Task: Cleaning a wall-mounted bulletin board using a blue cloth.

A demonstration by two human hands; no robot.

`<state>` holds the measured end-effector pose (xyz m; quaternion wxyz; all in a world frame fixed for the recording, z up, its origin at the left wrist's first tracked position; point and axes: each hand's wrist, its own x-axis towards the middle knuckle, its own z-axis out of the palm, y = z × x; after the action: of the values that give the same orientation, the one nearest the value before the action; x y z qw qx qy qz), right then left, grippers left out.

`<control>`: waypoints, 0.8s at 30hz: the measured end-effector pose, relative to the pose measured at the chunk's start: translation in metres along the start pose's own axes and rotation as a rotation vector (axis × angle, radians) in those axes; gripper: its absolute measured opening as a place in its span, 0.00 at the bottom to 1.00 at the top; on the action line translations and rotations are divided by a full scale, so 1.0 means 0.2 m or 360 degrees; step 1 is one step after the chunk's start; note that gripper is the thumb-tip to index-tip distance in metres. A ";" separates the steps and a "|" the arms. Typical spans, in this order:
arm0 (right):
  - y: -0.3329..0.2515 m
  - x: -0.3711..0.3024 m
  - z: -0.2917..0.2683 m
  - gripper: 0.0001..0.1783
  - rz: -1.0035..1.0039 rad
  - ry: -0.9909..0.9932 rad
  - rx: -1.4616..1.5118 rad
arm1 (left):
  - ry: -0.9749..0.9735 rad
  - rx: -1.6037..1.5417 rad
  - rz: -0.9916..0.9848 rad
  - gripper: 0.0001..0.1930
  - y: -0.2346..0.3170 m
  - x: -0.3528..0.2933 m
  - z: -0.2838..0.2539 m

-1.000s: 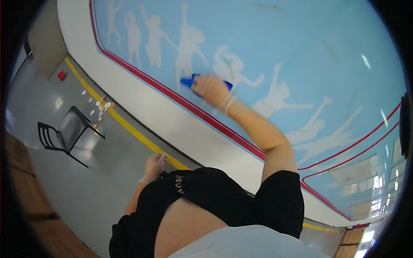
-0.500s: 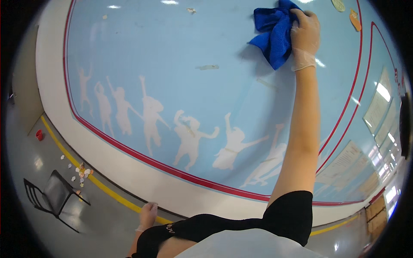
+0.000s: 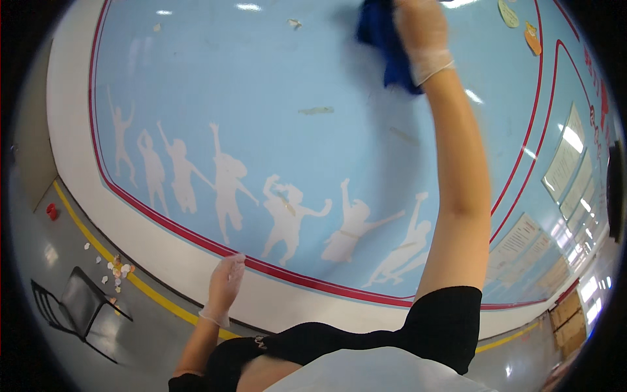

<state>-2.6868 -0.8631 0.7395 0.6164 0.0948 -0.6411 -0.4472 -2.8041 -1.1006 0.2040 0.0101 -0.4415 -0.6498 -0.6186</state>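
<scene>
My right hand (image 3: pixel 423 29), in a thin clear glove, reaches up at the top of the view. It grips a dark blue cloth (image 3: pixel 393 49) against the light blue wall panel (image 3: pixel 274 62). Part of the cloth runs out past the upper edge, and the hand is a little blurred. Lower down, near the panel's red border line (image 3: pixel 313 282), is my gloved left hand (image 3: pixel 226 282). Its fingers are curled together with nothing visible in them. White silhouettes of jumping figures (image 3: pixel 230 189) are printed along the panel's lower part. A strip of tape residue (image 3: pixel 316 110) sticks near the middle.
Yellow and orange paper cutouts (image 3: pixel 533 39) stick at the upper right. Papers (image 3: pixel 563 160) are posted farther right. On the floor at lower left stand a black chair (image 3: pixel 81 304) and scattered paper scraps (image 3: pixel 119 271), beside a yellow floor line (image 3: pixel 153 293). Brown boxes (image 3: pixel 568 323) sit at lower right.
My right hand and the blue cloth have moved left and upward across the panel. My left hand has risen from near my body toward the panel's lower border.
</scene>
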 end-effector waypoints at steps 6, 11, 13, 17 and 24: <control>-0.63 -0.26 0.03 0.18 -0.0050 -0.0568 0.0652 | 0.0037 -0.0745 0.0358 0.35 0.38 0.51 0.01; -0.85 -0.34 -0.06 0.16 0.0105 -0.0999 0.1359 | -0.0093 -0.1432 0.0143 0.33 0.92 0.88 0.09; -0.69 -0.26 0.01 0.19 0.0113 -0.1100 0.1619 | 0.0049 -0.1175 0.0163 0.23 0.81 0.99 0.18; 0.09 0.06 -0.03 0.22 0.0291 -0.0136 -0.0202 | 0.0535 0.0891 0.1464 0.24 0.75 1.10 0.27; 0.54 0.28 -0.01 0.17 0.0547 -0.0736 -0.0683 | 0.0696 0.0962 0.1739 0.24 0.54 1.13 0.38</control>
<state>-2.6508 -0.8400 0.8527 0.5271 -0.2497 -0.6617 -0.4711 -2.8383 -0.9279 0.3983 0.5777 -0.5497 -0.4603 -0.3903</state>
